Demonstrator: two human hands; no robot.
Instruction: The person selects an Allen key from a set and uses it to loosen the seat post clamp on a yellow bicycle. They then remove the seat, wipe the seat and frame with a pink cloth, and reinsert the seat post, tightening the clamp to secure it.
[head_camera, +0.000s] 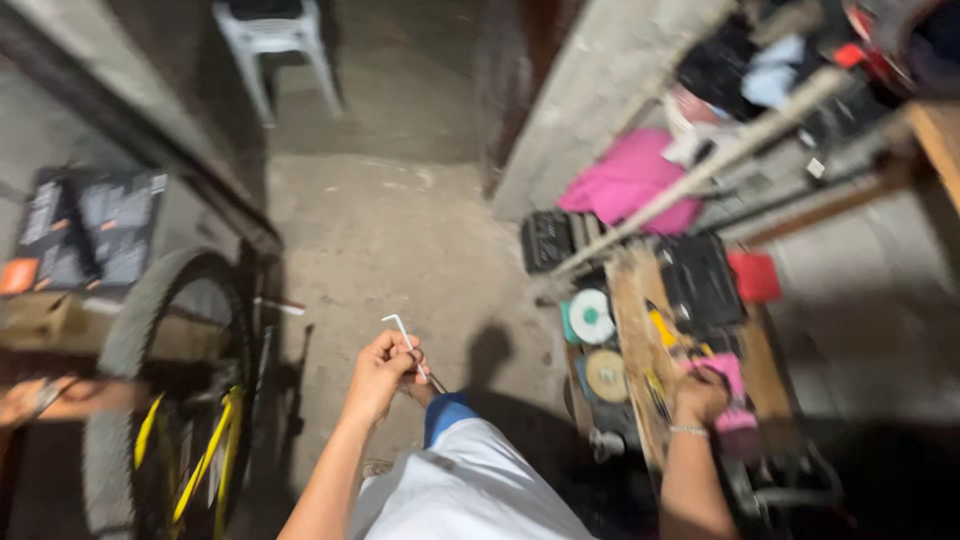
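Left hand (383, 372) is gripping a bent hex key (408, 345), closed around it, above the concrete floor (400, 240) beside the bike wheel (150, 330). Right hand (700, 395) is resting closed on a pink rag (733, 385) on the tool bench (635, 320).

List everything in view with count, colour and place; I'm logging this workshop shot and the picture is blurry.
L-shaped metal hex key: one, silver, in the left hand, above the concrete floor.
Bicycle wheel with knobby tyre: one, grey-black, far left.
Yellow bicycle frame tubes: yellow, lower left beside the wheel.
Plastic chair: one, white, top left of centre.
Wooden tool tray: one, brown, right of centre, crowded with tools.
Round discs: two, one white-green, one tan, at the tray's left edge.
Pink cloth: one, upper right.
Red flat square piece: one, right of the tray.
Pale long pole: one, slanting across upper right.
Left hand: grip closed on the hex key.
Right hand: on the tray, at a pink item; grip unclear.
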